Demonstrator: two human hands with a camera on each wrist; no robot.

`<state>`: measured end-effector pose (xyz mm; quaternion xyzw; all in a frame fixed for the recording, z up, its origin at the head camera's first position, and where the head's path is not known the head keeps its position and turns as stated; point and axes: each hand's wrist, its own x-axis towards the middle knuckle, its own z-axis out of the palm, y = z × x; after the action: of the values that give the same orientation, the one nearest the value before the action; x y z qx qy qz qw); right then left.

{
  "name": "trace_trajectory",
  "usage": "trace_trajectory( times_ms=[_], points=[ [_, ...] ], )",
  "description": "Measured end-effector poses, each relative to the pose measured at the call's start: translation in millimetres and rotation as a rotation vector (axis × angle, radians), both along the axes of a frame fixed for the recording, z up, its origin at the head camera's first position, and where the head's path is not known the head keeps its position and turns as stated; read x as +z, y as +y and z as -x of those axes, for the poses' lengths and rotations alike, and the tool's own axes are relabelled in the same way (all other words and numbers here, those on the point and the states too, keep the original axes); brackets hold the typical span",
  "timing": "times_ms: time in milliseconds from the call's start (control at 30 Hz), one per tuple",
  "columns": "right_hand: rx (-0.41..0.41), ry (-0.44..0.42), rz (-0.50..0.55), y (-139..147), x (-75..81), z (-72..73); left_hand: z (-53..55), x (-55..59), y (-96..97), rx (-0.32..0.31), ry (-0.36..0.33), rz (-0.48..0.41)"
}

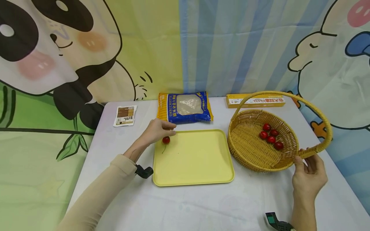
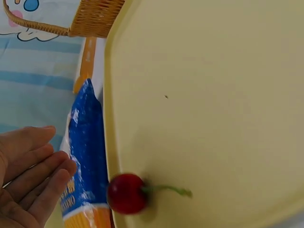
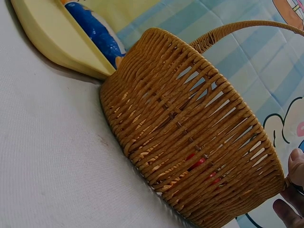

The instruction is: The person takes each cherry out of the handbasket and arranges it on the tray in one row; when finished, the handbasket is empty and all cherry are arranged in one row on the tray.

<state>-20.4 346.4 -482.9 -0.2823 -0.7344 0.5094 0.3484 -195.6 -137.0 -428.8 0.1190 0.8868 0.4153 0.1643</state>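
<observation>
My left hand (image 1: 158,131) is held over the far left corner of the yellow tray (image 1: 193,160), with its fingers extended and nothing between them. Just below it, a red cherry (image 1: 166,140) with a green stem lies on the tray, close to the rim in the left wrist view. On the right, my right hand (image 1: 310,173) grips the wicker basket (image 1: 245,141) where its arched handle joins the rim, thumb on the near side. Several red cherries (image 1: 271,139) sit together in the basket's right half. The right wrist view shows the basket's woven side (image 3: 190,128) tilted in frame.
Behind the tray lies a blue and yellow pasta bag (image 1: 185,108). A yellow pasta box (image 1: 260,100) is at the back right, behind the basket. A small white and brown packet (image 1: 125,115) lies at the back left. Cartoon-printed cloth (image 1: 214,45) hangs behind the white table (image 1: 199,205).
</observation>
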Motion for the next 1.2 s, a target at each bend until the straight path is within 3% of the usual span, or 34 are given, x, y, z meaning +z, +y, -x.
trace_trajectory(
  times_ms=[167,300,833,1200],
  points=[
    [-0.013,-0.012,0.042,0.2,1.5,0.3,3.0,5.8,19.6,-0.041,-0.001,-0.064],
    [-0.015,-0.016,0.052,0.4,1.9,0.5,4.3,9.8,34.0,-0.054,-0.043,-0.122],
    [-0.001,0.005,-0.004,-0.4,0.5,1.4,8.2,27.5,84.6,-0.118,-0.098,-0.196],
    [0.013,0.037,-0.015,-1.2,1.1,0.9,10.4,44.5,142.9,-0.280,-0.093,-0.332]
  ],
)
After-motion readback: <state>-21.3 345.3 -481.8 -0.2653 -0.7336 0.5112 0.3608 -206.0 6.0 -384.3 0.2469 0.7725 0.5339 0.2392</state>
